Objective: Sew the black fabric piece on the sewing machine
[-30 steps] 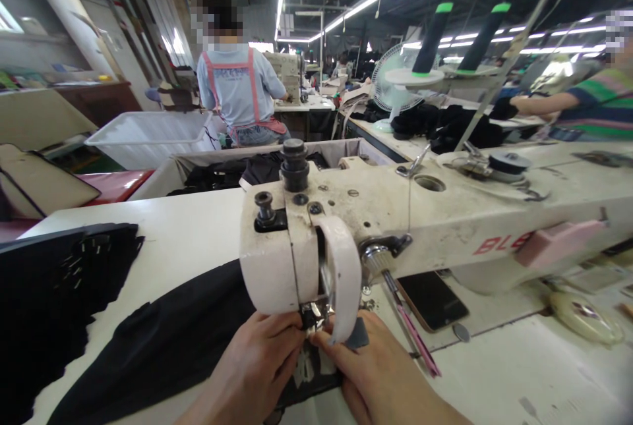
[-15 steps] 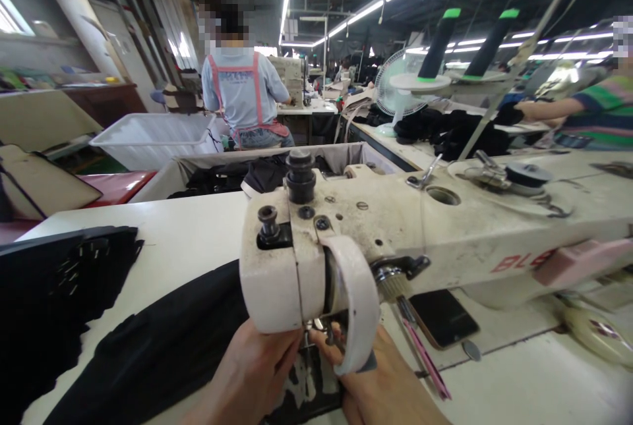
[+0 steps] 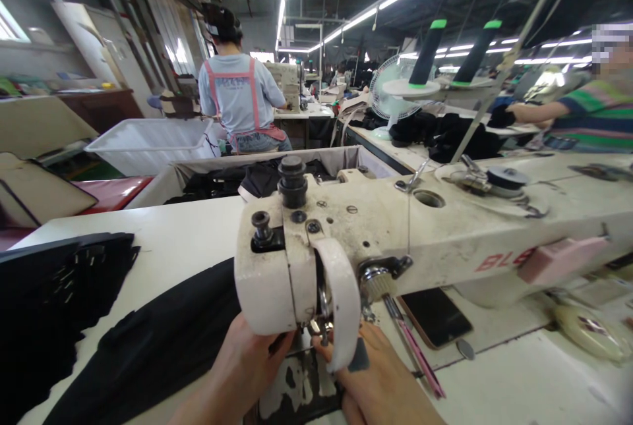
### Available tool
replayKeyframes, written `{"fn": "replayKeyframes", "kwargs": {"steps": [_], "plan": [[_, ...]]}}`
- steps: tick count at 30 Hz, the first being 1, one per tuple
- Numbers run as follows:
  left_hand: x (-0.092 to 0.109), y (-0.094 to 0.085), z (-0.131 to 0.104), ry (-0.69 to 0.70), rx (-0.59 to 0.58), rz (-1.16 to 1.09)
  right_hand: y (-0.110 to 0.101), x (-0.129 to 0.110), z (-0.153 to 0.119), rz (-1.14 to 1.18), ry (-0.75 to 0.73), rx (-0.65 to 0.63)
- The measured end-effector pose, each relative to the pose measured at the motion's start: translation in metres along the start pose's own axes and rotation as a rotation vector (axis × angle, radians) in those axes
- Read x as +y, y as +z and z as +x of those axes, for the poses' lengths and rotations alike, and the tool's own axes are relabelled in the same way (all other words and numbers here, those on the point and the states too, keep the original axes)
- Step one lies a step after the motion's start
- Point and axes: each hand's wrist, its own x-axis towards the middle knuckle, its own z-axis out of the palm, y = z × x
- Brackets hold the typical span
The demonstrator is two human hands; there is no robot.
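A worn white sewing machine (image 3: pixel 395 227) fills the middle of the view. Black fabric (image 3: pixel 158 339) lies on the white table and runs under the machine's head. My left hand (image 3: pixel 242 366) presses the fabric just left of the needle area. On the right side of it rests my right hand (image 3: pixel 380 385), fingertips close to the presser foot (image 3: pixel 316 327), which the machine's head partly hides. A small dark patch sits by my right fingers. Whether either hand pinches the cloth is hidden.
A stack of black pieces (image 3: pixel 54 300) lies at the table's left. A phone (image 3: pixel 435 316), pink-handled tool (image 3: pixel 415 359) and coin lie under the machine arm. A fabric-filled bin (image 3: pixel 257 171) stands behind. One person sits ahead with their back turned; another works at the right.
My hands have slid slightly back toward me along the fabric under the head, and the camera has shifted a little. The fabric stays under the needle.
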Motion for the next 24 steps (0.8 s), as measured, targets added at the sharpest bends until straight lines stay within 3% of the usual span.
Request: {"fn": "replayKeyframes", "kwargs": {"steps": [10, 14, 19, 24], "plan": [[0.001, -0.004, 0.004, -0.040, -0.022, -0.012, -0.013, -0.009, 0.003, 0.149, 0.173, -0.189], [0.001, -0.008, 0.008, -0.076, -0.060, -0.039, -0.006, -0.005, 0.002, 0.120, 0.127, -0.138], [0.001, -0.013, 0.013, -0.115, -0.117, -0.081, 0.020, 0.003, -0.008, 0.058, 0.020, 0.069], [0.000, -0.016, 0.015, -0.158, -0.153, -0.101, 0.032, 0.001, -0.009, 0.003, 0.041, 0.131]]}}
